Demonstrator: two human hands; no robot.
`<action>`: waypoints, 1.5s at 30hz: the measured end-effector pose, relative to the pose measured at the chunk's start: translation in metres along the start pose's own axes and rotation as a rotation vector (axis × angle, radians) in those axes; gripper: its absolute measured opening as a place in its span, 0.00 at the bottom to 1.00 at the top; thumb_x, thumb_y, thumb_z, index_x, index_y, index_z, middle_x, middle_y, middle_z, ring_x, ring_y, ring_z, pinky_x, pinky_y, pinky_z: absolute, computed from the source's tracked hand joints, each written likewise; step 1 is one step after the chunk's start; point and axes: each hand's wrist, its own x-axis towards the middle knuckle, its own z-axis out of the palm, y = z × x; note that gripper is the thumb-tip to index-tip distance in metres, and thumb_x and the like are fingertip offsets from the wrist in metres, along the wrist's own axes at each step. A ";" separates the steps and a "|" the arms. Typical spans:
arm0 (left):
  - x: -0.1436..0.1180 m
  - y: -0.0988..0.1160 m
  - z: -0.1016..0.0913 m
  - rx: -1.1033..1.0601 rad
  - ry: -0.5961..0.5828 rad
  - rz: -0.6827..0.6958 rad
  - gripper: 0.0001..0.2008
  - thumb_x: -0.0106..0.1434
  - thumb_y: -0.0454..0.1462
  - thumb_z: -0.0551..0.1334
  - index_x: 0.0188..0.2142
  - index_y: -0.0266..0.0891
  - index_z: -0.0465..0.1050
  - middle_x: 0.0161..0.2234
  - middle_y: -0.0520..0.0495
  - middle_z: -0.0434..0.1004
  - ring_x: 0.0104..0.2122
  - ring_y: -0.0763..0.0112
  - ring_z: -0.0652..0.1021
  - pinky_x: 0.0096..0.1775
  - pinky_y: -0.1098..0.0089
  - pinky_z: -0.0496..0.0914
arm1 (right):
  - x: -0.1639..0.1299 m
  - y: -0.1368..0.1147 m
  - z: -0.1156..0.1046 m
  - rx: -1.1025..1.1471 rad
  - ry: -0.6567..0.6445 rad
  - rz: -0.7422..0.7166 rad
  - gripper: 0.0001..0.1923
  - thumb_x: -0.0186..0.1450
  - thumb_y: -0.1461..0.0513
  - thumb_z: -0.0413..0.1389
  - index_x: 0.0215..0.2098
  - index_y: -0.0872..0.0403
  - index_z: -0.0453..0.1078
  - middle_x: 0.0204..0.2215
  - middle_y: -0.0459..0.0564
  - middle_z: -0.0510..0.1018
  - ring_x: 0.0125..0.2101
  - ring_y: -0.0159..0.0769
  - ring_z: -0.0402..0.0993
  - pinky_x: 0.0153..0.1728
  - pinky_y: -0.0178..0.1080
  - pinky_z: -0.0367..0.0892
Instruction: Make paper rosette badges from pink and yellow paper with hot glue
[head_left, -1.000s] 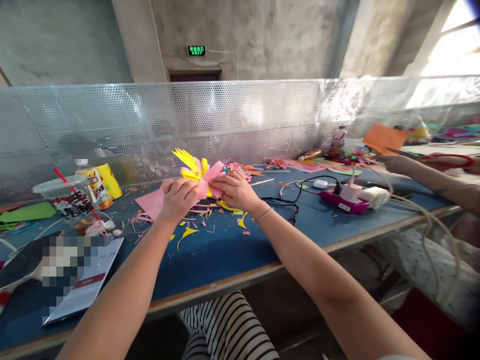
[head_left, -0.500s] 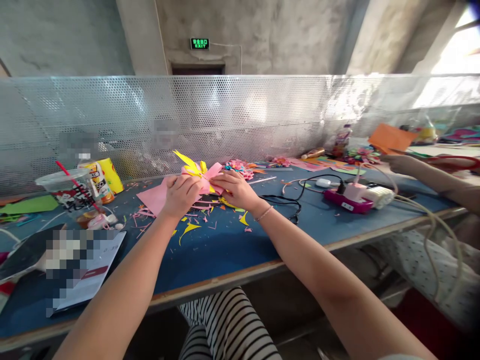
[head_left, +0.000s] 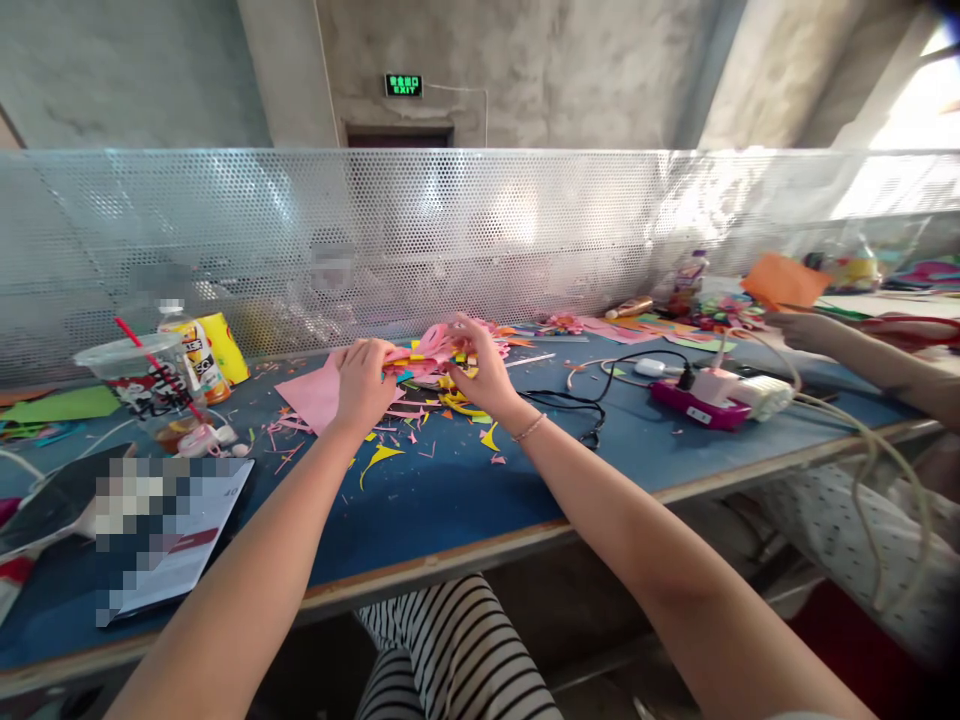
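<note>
- Since the earlier frames the paper flower (head_left: 429, 352) has come down: its yellow spikes stood up above the hands before, now it lies low between them, and mostly pink shows.
- The left hand (head_left: 365, 380) pinches the left end of the flower with curled fingers; the right hand (head_left: 480, 368) grips the right end from above, thumb and fingers closed on the paper.
- The flower is thin folded paper, pink with yellow strips; it sits just over the table, in front of both hands.
- Under the left hand lies a flat pink sheet (head_left: 313, 392); below the hands, small pointed yellow and pink scraps (head_left: 379, 457) are scattered.
- Far left of the left hand stands a clear plastic cup (head_left: 139, 385) with a red straw, and a bottle with a yellow label; its writing is not readable.
- Right of the right hand, a black cable (head_left: 570, 408) runs to a magenta power strip (head_left: 694, 403).
- The table (head_left: 450, 500) is matt blue with a pale wooden edge; behind it stands a perforated metal screen (head_left: 525, 230).
- On the rough concrete wall a green sign (head_left: 403, 85) reads "EXIT".
- At the far right another person's hand (head_left: 795, 328) is near an orange sheet.
</note>
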 end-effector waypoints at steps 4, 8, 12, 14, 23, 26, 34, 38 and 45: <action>0.008 0.004 0.003 -0.313 0.032 -0.343 0.12 0.50 0.34 0.65 0.36 0.40 0.67 0.33 0.47 0.74 0.36 0.64 0.73 0.42 0.62 0.65 | 0.002 0.006 -0.008 0.018 0.231 0.202 0.38 0.62 0.57 0.52 0.66 0.46 0.39 0.60 0.57 0.57 0.57 0.47 0.58 0.54 0.55 0.59; 0.013 0.003 0.007 -0.818 0.067 -0.548 0.14 0.49 0.40 0.67 0.34 0.39 0.67 0.32 0.49 0.73 0.33 0.69 0.74 0.38 0.68 0.68 | 0.001 0.022 -0.009 0.312 0.160 0.338 0.31 0.62 0.52 0.52 0.61 0.45 0.49 0.58 0.54 0.61 0.58 0.44 0.57 0.55 0.53 0.58; 0.011 0.000 0.016 -1.052 0.110 -0.654 0.16 0.46 0.40 0.69 0.32 0.38 0.68 0.32 0.50 0.74 0.34 0.70 0.75 0.39 0.69 0.69 | -0.002 0.022 0.003 0.715 -0.065 0.477 0.27 0.57 0.49 0.57 0.53 0.46 0.60 0.50 0.51 0.70 0.50 0.40 0.67 0.50 0.47 0.66; 0.007 0.000 0.021 -1.073 0.135 -0.703 0.15 0.45 0.39 0.70 0.30 0.38 0.68 0.30 0.51 0.73 0.34 0.70 0.75 0.38 0.69 0.70 | -0.003 0.014 0.010 0.856 -0.114 0.531 0.26 0.54 0.49 0.60 0.49 0.46 0.62 0.45 0.48 0.73 0.46 0.38 0.71 0.46 0.44 0.69; 0.002 0.006 0.020 -1.257 -0.103 -0.717 0.27 0.39 0.42 0.73 0.39 0.41 0.68 0.38 0.49 0.75 0.39 0.67 0.76 0.42 0.65 0.70 | 0.000 0.018 0.016 0.835 0.095 0.689 0.19 0.48 0.56 0.65 0.35 0.51 0.65 0.30 0.42 0.74 0.33 0.32 0.72 0.37 0.36 0.69; 0.006 0.005 0.010 -1.277 -0.128 -0.795 0.24 0.47 0.52 0.67 0.38 0.41 0.69 0.38 0.46 0.75 0.39 0.65 0.76 0.40 0.66 0.70 | 0.000 0.023 0.011 0.764 0.036 0.683 0.16 0.49 0.57 0.63 0.33 0.52 0.65 0.27 0.41 0.70 0.29 0.29 0.69 0.33 0.34 0.67; 0.008 0.001 0.006 -1.181 -0.153 -0.982 0.17 0.46 0.48 0.68 0.27 0.37 0.72 0.24 0.50 0.74 0.25 0.72 0.75 0.31 0.70 0.69 | -0.003 0.015 0.003 0.553 -0.374 0.581 0.16 0.52 0.55 0.60 0.33 0.55 0.63 0.25 0.42 0.66 0.25 0.28 0.63 0.27 0.33 0.62; 0.005 -0.007 0.010 -1.056 -0.141 -0.950 0.15 0.45 0.44 0.69 0.28 0.36 0.75 0.27 0.48 0.76 0.26 0.75 0.73 0.30 0.73 0.67 | -0.002 0.011 0.001 0.371 -0.389 0.467 0.11 0.54 0.58 0.56 0.32 0.55 0.62 0.23 0.41 0.62 0.23 0.26 0.59 0.24 0.32 0.57; 0.002 -0.015 0.013 -0.887 -0.174 -0.832 0.15 0.49 0.45 0.67 0.31 0.36 0.76 0.26 0.48 0.74 0.25 0.74 0.72 0.27 0.73 0.65 | -0.003 0.013 -0.003 0.028 -0.385 0.236 0.08 0.54 0.62 0.53 0.32 0.56 0.65 0.23 0.42 0.64 0.24 0.28 0.58 0.26 0.33 0.56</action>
